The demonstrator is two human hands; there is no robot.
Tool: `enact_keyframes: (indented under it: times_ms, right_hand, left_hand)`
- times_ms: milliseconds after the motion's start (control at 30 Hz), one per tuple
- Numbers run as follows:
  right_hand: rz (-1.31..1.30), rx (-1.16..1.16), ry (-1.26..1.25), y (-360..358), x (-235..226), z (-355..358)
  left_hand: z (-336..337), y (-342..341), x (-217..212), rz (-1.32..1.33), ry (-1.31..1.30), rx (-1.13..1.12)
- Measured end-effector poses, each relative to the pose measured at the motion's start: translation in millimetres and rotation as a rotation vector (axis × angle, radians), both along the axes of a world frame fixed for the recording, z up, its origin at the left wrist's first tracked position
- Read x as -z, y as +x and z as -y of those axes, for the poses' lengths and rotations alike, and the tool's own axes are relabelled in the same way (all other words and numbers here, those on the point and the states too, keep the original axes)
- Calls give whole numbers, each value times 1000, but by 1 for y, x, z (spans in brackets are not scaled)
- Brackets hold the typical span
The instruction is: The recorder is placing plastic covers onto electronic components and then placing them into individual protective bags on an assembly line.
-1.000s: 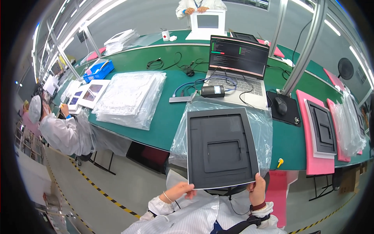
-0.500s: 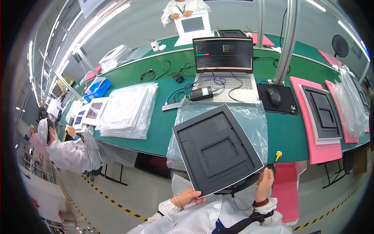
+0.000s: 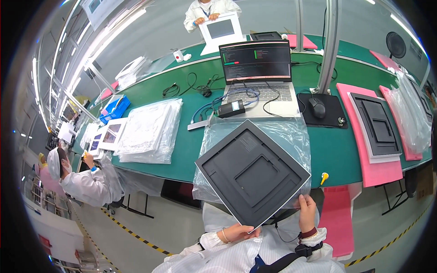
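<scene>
A square black panel [image 3: 217,189] with a thin white rim and a stepped recess in its middle is tilted in front of me, over the table's near edge. At its bottom corner, my left hand [image 3: 237,232] is closed, with the thumb on the black face and the fingers beneath. My right hand [image 3: 308,214] is just below the panel's right corner, apart from its rim. Its fingers are bent together at the edge of a clear plastic bag [image 3: 298,136]; whether they pinch the bag is unclear. The bag lies under the panel and overhangs the table.
Behind the bag stand an open laptop [image 3: 268,98], a small black box [image 3: 231,109] with cables, and a mouse [image 3: 317,110]. Bagged white panels [image 3: 148,129] lie left; another black panel [image 3: 375,125] rests on pink foam [image 3: 389,177] right. Co-workers [image 3: 88,179] [image 3: 211,10] are left and opposite.
The black panel has turned counterclockwise, its right corner rising and its bottom corner swinging right with my left hand. My right hand is now apart from its rim. The view has shifted slightly.
</scene>
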State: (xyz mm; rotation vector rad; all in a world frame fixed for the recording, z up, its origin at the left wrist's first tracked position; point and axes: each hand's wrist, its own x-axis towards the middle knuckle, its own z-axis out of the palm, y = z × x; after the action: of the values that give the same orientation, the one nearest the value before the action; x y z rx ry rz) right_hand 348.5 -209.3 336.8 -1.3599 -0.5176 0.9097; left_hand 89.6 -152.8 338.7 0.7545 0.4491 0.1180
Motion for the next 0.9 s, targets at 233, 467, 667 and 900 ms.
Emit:
enact_keyframes:
  times_ms: [233,467,667,900]
  right_hand:
    - [72,-99,-35,3,-6,12]
    - [14,-135,0,2,-1,19]
    - [-1,-182,33,0,2,20]
    - [38,-149,50,-3,2,22]
  left_hand:
    - [16,58,-18,243,59,-11]
    - [15,88,-13,303,-46,-39]
    - [2,112,-20,122,20,80]
    - [-4,133,-29,20,18,36]
